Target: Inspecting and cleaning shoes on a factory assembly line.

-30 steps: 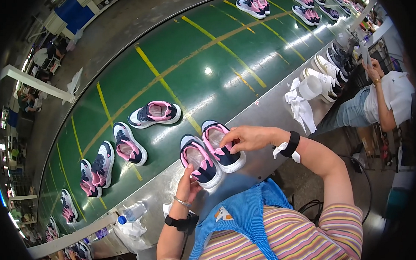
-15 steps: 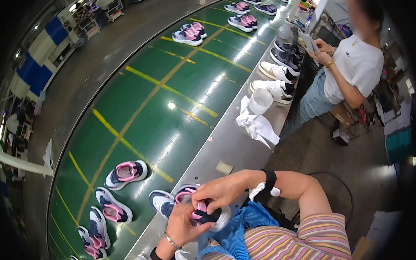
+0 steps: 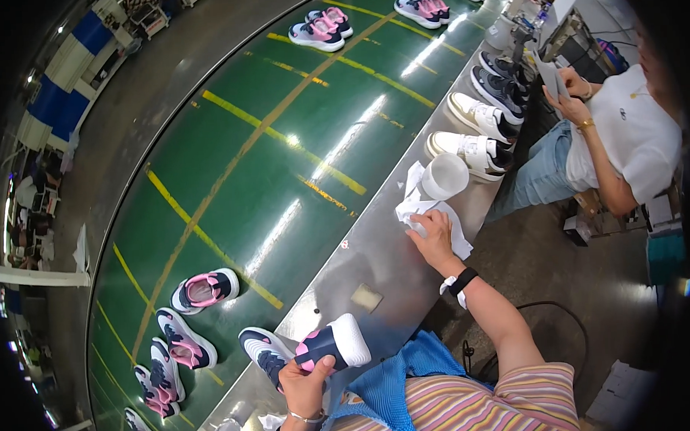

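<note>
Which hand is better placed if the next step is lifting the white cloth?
The right hand, most likely: its fingers are right at the white cloth, while the left hand is well away from it, holding a navy-and-pink shoe.

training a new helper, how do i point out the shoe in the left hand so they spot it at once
Find the green conveyor belt, then the metal ledge along its near side. Low in view, over this ledge, the left hand grips the navy and pink shoe. Unlike the shoe beside it, whose toe faces the belt, this one turns its white sole rightward.
</note>
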Motion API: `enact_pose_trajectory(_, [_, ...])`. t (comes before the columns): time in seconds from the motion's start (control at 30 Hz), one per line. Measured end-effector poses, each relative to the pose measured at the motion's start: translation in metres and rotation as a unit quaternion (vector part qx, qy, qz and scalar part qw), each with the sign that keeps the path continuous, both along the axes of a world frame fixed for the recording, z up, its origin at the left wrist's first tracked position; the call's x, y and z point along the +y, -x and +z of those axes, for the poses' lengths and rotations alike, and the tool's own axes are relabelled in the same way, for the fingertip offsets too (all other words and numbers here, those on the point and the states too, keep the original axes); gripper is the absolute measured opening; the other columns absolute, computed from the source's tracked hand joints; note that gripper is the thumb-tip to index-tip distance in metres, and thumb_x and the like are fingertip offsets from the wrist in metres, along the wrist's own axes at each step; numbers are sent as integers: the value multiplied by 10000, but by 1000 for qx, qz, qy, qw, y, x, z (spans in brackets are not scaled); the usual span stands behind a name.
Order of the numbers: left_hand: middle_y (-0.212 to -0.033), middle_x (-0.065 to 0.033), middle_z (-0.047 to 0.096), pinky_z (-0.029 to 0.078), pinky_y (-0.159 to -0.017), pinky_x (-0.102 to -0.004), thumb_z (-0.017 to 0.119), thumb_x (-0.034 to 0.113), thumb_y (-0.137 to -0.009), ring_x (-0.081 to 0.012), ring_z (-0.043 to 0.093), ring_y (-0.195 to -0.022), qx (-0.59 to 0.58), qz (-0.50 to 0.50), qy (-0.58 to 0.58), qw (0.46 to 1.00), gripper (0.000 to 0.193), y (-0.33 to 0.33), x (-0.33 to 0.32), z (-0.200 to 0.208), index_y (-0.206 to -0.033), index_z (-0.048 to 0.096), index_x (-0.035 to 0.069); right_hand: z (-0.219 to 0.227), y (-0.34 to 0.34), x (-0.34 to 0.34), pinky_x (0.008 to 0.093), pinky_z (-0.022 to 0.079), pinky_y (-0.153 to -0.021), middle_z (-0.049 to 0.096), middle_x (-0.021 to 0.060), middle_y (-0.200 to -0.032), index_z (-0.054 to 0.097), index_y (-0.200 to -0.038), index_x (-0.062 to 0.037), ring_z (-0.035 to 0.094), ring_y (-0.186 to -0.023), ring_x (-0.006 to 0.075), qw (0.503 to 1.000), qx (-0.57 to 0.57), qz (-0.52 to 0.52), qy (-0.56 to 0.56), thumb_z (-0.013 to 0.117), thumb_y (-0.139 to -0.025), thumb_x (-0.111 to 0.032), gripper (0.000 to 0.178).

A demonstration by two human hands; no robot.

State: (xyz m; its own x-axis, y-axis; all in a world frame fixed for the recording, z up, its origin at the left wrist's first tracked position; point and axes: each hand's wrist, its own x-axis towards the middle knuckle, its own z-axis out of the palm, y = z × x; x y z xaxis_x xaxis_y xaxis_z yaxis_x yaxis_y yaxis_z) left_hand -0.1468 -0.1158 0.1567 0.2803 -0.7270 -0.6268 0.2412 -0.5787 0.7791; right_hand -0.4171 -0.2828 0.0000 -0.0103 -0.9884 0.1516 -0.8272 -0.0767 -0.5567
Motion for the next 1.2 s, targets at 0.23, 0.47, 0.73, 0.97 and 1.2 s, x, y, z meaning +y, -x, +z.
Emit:
enact_pose_trajectory(0.23, [-930,-69,608,473,-740,-260,638,62,-751,-125,583,-789,50,-6,-45,998,319,9,-6,-4,-1043,554,-36,21,19,-15,383,366,-770,545,100,-897,527,-748,-60,494,-859,284,988,-45,61,131,597,-697,-36,90])
enact_pose_trajectory(0.47, [-967,-63,605,449,-805,-269,632,77,-769,-122,570,-870,179,7,-20,984,309,14,0,-5,-1052,554,-21,124,-7,20,255,443,-702,557,109,-834,409,-938,-24,546,-766,119,804,-520,176,-227,417,-863,-35,75])
enact_pose_trajectory(0.73, [-839,4,613,442,-664,-194,650,114,-770,-54,541,-740,155,13,2,988,188,27,5,0,-926,622,13,178,-77,71,253,441,-668,567,87,-866,575,-892,-17,557,-783,150,865,-311,259,-297,627,-744,-44,160])
enact_pose_trajectory(0.97, [-762,45,588,396,-558,-168,645,126,-778,-17,485,-655,175,-8,43,984,149,41,14,-14,-880,636,18,168,-83,78,237,401,-652,501,66,-807,607,-787,-21,504,-745,138,885,-259,269,-278,634,-699,1,95])
enact_pose_trajectory(1.2, [-706,60,575,387,-524,-169,644,140,-781,-8,462,-613,131,-22,73,988,152,51,29,-33,-868,638,15,140,-87,108,237,409,-621,501,54,-778,602,-752,-12,513,-723,133,896,-291,160,-296,627,-698,-13,60])
